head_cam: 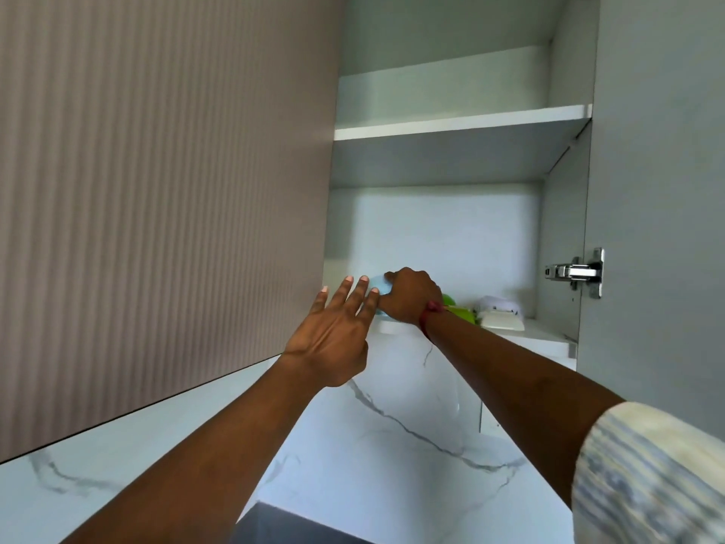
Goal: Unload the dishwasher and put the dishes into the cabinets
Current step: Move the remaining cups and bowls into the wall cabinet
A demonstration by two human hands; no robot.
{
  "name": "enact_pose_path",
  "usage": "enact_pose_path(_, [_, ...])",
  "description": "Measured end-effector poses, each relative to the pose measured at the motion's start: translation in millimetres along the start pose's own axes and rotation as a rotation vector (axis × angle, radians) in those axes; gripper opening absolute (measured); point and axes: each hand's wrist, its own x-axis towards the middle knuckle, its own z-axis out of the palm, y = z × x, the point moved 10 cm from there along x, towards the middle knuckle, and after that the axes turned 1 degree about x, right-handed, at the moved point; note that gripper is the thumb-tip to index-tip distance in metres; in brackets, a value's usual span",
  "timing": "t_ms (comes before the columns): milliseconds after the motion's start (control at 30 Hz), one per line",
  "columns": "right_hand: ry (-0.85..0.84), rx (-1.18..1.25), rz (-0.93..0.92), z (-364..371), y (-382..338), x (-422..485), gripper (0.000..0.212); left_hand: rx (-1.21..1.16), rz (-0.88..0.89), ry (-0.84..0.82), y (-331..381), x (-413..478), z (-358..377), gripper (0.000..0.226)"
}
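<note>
Your right hand (pixel 410 294) is gripping a pale blue dish (pixel 381 286) on the cabinet's bottom shelf (pixel 549 339); your left hand (pixel 333 335) is hovering beside it, fingers spread, empty

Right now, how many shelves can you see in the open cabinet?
2: the upper shelf is bare as far as I see; the lower shelf holds dishes, and the right hand is there. Higher shelves may be hidden.

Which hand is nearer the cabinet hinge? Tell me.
Right. The right hand is left of the hinge inside the cabinet; the left hand is farther left, at the cabinet's edge.
</note>
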Motion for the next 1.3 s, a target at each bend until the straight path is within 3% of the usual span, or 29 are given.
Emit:
enact_pose_path(133, [-0.017, 0.012, 0.087, 15.4, 12.6, 14.8, 0.073, -0.023, -0.013, 0.006, -5.6, 8.6, 9.9, 0.071])
enact_pose_path(367, [-0.025, -0.093, 0.097, 33.6, 11.6, 32.9, 0.065, -0.056, -0.061, 0.008, -18.0, 8.0, 19.1, 0.069])
enact_pose_path(500, [-0.037, -0.057, 0.124, 38.1, 19.2, 33.7, 0.074, -0.041, -0.063, -0.020, -17.9, 3.3, 26.9, 0.068])
enact_pose_path(600, [-0.051, -0.046, 0.105, 43.9, 21.8, 35.5, 0.084, -0.056, -0.074, -0.030, -19.4, 1.4, 31.5, 0.068])
enact_pose_path(900, [-0.078, -0.129, -0.048, 49.1, 18.7, 32.8, 0.074, -0.101, -0.100, -0.079, -17.5, -3.9, 46.6, 0.071])
enact_pose_path(1067, [0.026, -0.330, -0.009, 42.8, 17.7, 27.3, 0.071, -0.096, -0.108, -0.109, -14.7, -13.3, 41.8, 0.071])
enact_pose_path(1200, [0.205, -0.384, -0.134, 27.8, -1.1, 4.7, 0.068, -0.090, -0.099, -0.073, -11.8, -21.9, 28.0, 0.070])
enact_pose_path(1300, [0.319, -0.275, -0.267, 13.2, -19.1, -31.4, 0.063, -0.094, -0.066, -0.018, -5.3, -31.6, 9.2, 0.070])
